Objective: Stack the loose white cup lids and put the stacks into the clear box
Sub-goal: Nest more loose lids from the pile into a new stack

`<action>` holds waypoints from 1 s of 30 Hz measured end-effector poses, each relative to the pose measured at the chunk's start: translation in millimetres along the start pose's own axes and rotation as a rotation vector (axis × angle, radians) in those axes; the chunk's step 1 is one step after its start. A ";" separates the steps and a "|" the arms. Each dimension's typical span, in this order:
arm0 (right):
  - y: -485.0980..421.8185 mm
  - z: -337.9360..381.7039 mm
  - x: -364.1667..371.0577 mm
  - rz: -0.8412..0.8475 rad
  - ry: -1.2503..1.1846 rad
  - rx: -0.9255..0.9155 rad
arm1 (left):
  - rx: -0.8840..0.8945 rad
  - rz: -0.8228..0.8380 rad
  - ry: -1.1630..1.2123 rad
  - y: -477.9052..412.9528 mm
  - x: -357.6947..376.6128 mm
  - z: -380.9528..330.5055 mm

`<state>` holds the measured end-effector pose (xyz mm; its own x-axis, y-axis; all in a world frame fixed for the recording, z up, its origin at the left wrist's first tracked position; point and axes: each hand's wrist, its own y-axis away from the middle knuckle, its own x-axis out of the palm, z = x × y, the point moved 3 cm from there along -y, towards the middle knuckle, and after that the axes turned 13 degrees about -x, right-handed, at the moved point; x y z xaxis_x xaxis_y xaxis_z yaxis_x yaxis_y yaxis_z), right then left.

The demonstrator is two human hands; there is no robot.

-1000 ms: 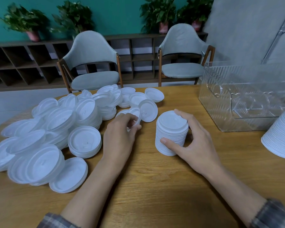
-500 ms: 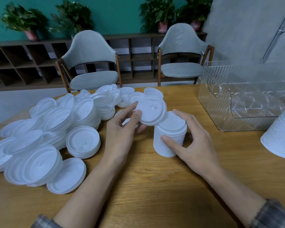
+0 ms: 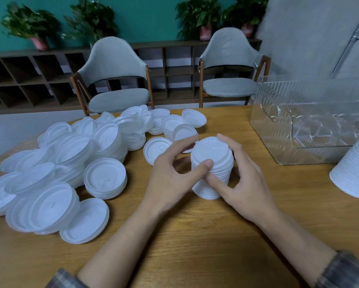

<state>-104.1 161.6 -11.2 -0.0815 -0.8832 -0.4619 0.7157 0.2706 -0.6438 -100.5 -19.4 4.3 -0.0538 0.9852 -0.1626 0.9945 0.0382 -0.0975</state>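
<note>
Flanking the stack (image 3: 211, 152): loose lids (image 3: 70, 146), clear box (image 3: 265, 123)

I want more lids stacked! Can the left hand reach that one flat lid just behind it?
Probably yes. The single lid lies flat on the table just past the left hand, nothing on top. That hand must first let go of the lid stack.
</note>
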 end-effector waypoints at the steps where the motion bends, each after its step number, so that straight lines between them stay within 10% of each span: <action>1: -0.1 0.6 0.3 0.000 -0.007 0.002 | -0.013 0.020 0.031 0.6 1.0 -0.3; 19: 0.3 -2.7 -0.1 0.030 0.019 0.018 | 0.047 -0.025 0.005 -2.4 -5.1 2.8; 24: -1.0 -6.7 -4.2 -0.001 0.037 0.045 | 0.146 -0.360 -0.583 -13.6 -28.5 16.5; 30: -0.7 -5.8 -5.8 0.003 0.016 0.060 | 0.030 -0.345 -0.966 -21.5 -34.9 28.6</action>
<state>-108.1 168.7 -11.6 -0.0902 -0.8761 -0.4736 0.7561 0.2493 -0.6051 -122.5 -59.4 -16.0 -0.3990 0.3657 -0.8409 0.9092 0.2766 -0.3111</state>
